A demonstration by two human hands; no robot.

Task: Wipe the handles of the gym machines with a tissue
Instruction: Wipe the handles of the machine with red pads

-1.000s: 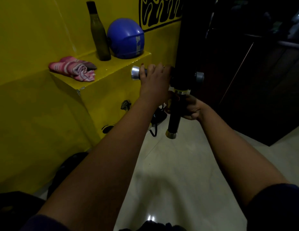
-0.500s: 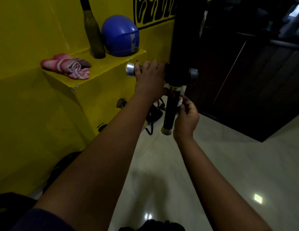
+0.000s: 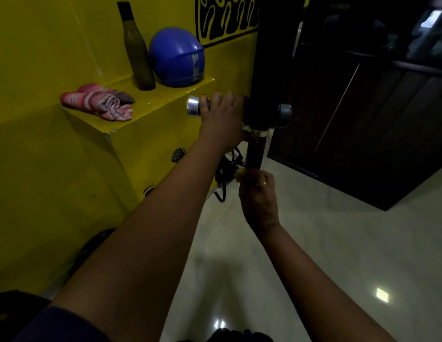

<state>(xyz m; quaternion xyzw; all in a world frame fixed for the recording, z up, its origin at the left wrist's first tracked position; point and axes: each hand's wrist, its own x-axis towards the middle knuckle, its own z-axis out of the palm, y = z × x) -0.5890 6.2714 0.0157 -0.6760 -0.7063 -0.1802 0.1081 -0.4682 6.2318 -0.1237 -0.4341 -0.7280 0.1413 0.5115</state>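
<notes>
Above right hand [image 3: 258, 193], vertical handle [image 3: 255, 154]

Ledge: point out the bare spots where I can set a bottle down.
The ledge is bare in a strip between the towel and the bottle, running forward to the front edge, and at its right corner in front of the helmet, close to the left hand on the handle. The back is crowded: bottle and helmet stand side by side.
</notes>
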